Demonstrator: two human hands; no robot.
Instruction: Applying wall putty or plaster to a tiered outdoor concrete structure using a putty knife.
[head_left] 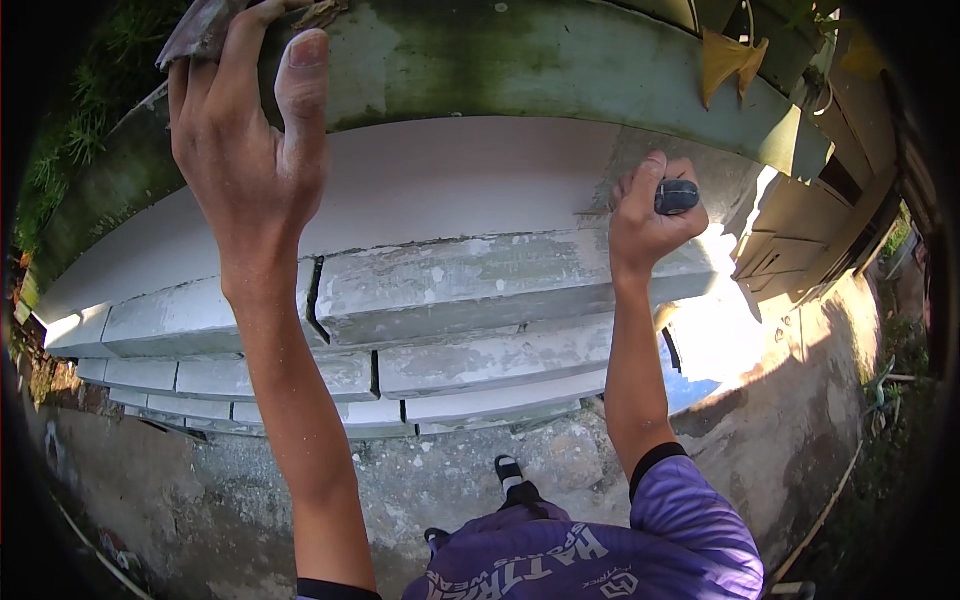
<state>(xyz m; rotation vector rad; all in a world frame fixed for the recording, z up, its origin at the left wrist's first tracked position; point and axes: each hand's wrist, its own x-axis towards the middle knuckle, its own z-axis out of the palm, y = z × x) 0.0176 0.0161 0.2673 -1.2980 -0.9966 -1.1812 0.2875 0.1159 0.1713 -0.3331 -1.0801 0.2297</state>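
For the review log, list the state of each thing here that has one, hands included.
Left hand: raised, thumb apart, fingers at the grey piece; grip unclear
Grey piece: partly hidden behind the fingers
Right hand: closed around the dark handle
Dark handle: gripped
Green ledge: stained dark in patches
Yellow leaf: hanging
White-grey blocks: patchy
Ground: stained, partly sunlit

Tool (678, 197) in right hand (655, 215): only dark handle end shows, rest hidden by grip, kind unclear. Grey piece (198, 35) at left hand (245, 150): cut by top edge; some fingertips out of sight, can't tell if held. Left forearm (300, 430) runs off lower edge. Purple shirt (580, 560) cut at bottom, hides most of legs. Blue thing (690, 392) partly behind right forearm (640, 380), glare beside it, unidentifiable.
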